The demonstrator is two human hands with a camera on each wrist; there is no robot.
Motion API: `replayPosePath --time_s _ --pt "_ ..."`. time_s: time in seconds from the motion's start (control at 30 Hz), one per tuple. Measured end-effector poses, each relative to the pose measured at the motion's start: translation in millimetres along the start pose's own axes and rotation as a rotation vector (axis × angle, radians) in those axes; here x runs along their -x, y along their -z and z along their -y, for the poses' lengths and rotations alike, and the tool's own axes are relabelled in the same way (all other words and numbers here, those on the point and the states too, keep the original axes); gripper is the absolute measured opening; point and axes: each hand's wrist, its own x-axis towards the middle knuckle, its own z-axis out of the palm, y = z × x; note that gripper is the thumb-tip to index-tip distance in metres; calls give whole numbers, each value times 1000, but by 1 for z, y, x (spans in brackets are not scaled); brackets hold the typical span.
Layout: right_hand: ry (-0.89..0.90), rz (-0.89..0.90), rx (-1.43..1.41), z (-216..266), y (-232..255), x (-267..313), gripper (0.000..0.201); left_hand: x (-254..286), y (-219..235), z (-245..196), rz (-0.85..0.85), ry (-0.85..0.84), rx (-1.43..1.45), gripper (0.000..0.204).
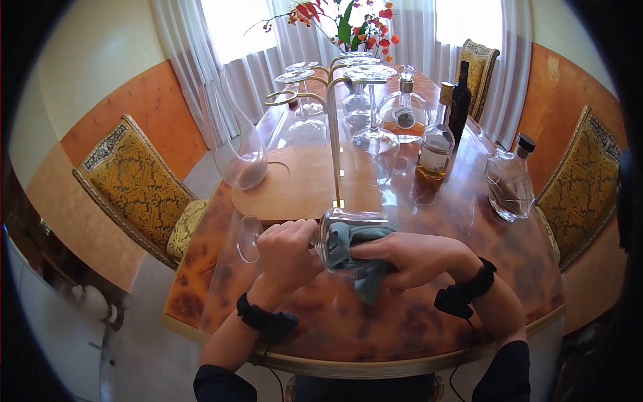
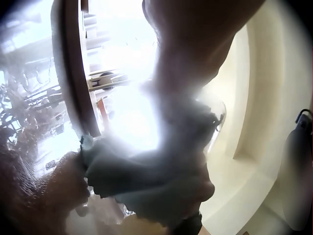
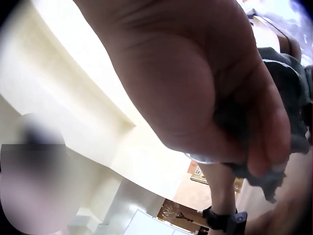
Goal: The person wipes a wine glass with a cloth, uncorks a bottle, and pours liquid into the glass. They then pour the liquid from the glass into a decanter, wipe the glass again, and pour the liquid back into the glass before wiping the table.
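A stemmed wine glass [image 1: 362, 216] lies sideways above the near part of the table, its foot to the left and its bowl to the right. My left hand [image 1: 288, 251] grips it around the stem. With my right hand [image 1: 418, 258] I hold a grey-green cloth [image 1: 343, 244], which is bunched at the bowl, one end hanging below. The right wrist view shows the cloth [image 3: 288, 88] gathered in the curled fingers of the right hand [image 3: 195, 88]. Folds of the cloth [image 2: 142, 181] also fill the lower middle of the left wrist view, where glare washes out the glass.
Just beyond the hands, a brass rack [image 1: 333, 134] with upside-down glasses rises from a wooden board [image 1: 301, 201]. A tall glass decanter [image 1: 244, 164] stands left. To the right are an amber bottle [image 1: 435, 154], a dark bottle [image 1: 461, 100], and a stoppered decanter [image 1: 510, 181]. Chairs flank the table.
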Motion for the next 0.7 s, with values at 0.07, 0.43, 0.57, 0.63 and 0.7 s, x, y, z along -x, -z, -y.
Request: replayPosePath --time_s 0.07,0.43,0.57,0.63,0.7 --pt "-160 206 -451 0 4 -2 60 3 0 5 44 -21 -48 20" --pt "3 -516 -945 20 36 21 31 7 -10 19 112 210 35 47" --pt "151 -767 -1172 22 53 45 35 7 -13 8 183 389 258 51" --pt "270 -718 -1231 26 60 56 37 8 -12 2 196 408 333 54" --pt "417 -645 -1191 35 72 55 38 8 -9 -4 283 452 480 54"
